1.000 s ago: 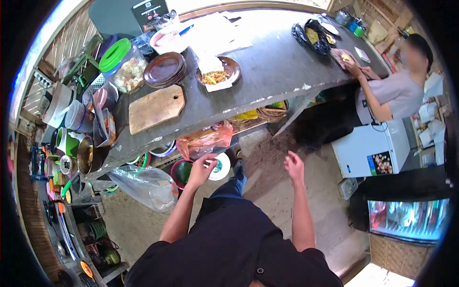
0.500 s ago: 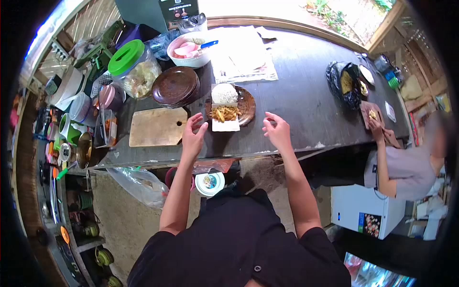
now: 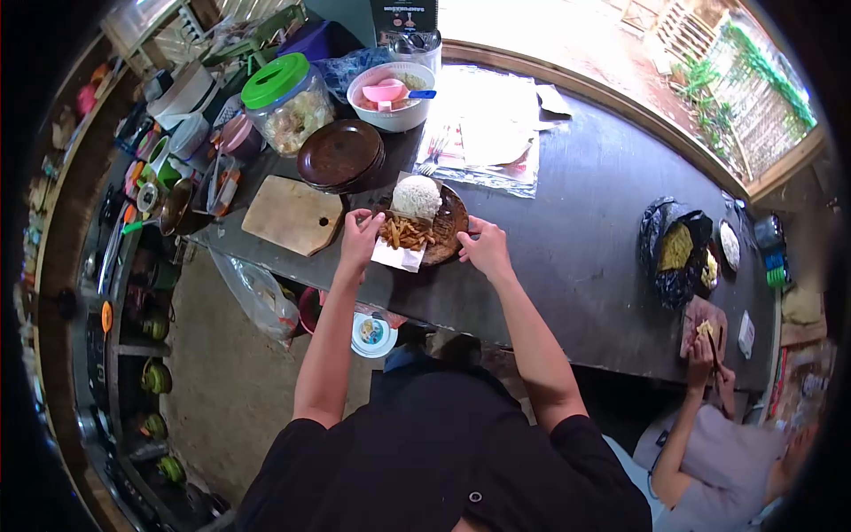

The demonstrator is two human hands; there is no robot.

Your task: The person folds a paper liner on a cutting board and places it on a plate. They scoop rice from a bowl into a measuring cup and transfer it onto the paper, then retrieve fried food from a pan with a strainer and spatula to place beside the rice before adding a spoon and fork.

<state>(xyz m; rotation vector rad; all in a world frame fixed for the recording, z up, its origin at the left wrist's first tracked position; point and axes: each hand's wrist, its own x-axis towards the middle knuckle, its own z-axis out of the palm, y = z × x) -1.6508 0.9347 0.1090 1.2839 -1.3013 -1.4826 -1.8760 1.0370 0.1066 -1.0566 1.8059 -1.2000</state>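
Note:
A round brown plate (image 3: 455, 213) lies before me, lined with white paper (image 3: 396, 257). On it sit a dome of white rice (image 3: 417, 197) and a heap of browned fried strips (image 3: 405, 234). My left hand (image 3: 358, 242) has its fingers curled at the left edge of the plate, thumb beside the paper. At the right rim, my right hand (image 3: 487, 249) holds the plate between thumb and bent fingers. A wooden cutting board (image 3: 288, 215) is just left of my left hand, and a stack of brown plates (image 3: 341, 155) stands behind it.
At the back are a green-lidded jar (image 3: 288, 102), a white bowl (image 3: 390, 96) with a pink scoop, and paper sheets (image 3: 492, 133) with forks. Toward the right lies a black plastic bag (image 3: 663, 257). A co-worker's hands (image 3: 709, 368) cut food on a small board (image 3: 706, 315).
Both my hands have closed in from either side onto the plate's edges. The plate is turned slightly. My view has shifted and rotated, with the co-worker now lower at the right.

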